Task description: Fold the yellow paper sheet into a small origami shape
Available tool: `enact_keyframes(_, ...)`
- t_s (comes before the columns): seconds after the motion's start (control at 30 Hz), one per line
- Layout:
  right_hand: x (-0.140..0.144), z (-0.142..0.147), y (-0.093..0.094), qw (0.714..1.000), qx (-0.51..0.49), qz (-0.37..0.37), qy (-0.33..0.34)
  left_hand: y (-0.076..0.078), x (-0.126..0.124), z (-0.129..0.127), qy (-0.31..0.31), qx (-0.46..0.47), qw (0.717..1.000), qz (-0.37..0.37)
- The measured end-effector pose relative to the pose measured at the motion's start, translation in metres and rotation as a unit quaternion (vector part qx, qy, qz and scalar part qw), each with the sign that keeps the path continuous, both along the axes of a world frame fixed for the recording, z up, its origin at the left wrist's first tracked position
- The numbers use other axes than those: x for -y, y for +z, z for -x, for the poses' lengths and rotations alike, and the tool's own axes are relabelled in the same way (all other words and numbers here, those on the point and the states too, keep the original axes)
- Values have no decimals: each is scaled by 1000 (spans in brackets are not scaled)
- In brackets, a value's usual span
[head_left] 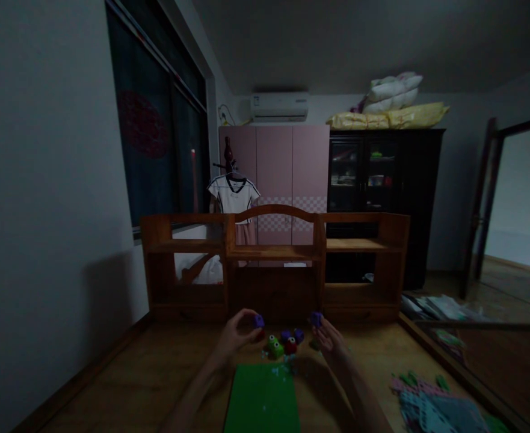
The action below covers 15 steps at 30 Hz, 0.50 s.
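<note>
No text, label, brand, number or sign is being shown clearly enough to be read. A small marking is being carried on the front of the air conditioner (279, 106), but it is too small and dim for any letters to be made out.

The room is dim and murky, and the brightest light comes through the doorway (524, 198) far right of the hands (237, 334). Straight lines bow at the edges, and the small blocks (283, 344) between the hands look soft.

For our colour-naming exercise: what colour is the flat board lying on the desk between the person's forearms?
Green, seen in the head view: the flat board lies on the desk.
</note>
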State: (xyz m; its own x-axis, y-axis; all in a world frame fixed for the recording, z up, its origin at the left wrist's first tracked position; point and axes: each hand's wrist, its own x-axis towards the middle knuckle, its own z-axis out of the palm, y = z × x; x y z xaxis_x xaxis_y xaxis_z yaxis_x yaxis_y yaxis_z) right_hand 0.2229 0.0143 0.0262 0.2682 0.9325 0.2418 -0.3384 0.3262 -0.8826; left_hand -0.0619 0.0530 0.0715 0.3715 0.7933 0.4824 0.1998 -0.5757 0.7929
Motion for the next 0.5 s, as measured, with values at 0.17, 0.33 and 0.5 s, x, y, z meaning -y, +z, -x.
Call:
enact_keyframes(0.17, -6, -8, -4, 1000, 4, -6, -23, 5, 5, 0, 67, -108, 988, -90)
enact_keyframes(0.33, -4, -10, -10, 999, 24, 18, -27, -7, -10, 4, 70, -168, 976, -124)
enact_keyframes(0.5, 10, 8, -7, 955, 276, 16, -106, -31, -45, 32, 127, -234, 959, -99)
